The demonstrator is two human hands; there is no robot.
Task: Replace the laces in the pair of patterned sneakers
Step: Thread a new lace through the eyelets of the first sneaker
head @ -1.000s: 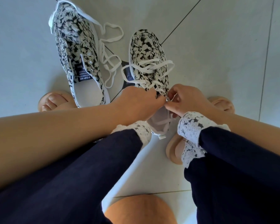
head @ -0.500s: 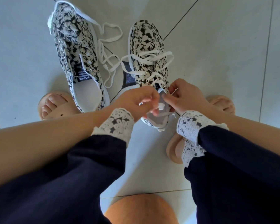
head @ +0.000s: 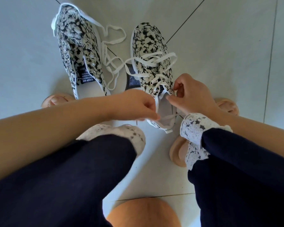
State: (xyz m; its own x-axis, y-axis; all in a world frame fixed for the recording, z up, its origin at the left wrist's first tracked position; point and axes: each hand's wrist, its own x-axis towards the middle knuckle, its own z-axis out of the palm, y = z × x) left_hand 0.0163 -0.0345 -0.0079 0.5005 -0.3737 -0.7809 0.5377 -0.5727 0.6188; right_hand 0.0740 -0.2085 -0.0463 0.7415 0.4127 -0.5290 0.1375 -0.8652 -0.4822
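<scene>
Left hand (head: pixel 138 107) back (lace (head: pixel 156 106) blurred)

Both sneakers (head: pixel 79 51) (head: pixel 152 49) were matt printed cloth with small shiny metal eyelets (head: pixel 92 64). Their laces (head: pixel 152 60) were flat woven white cloth. The floor (head: pixel 220 46) was smooth, faintly glossy tile. Lace-textured cuffs (head: pixel 193 128) trimmed dark matt trousers (head: pixel 64 177).
</scene>
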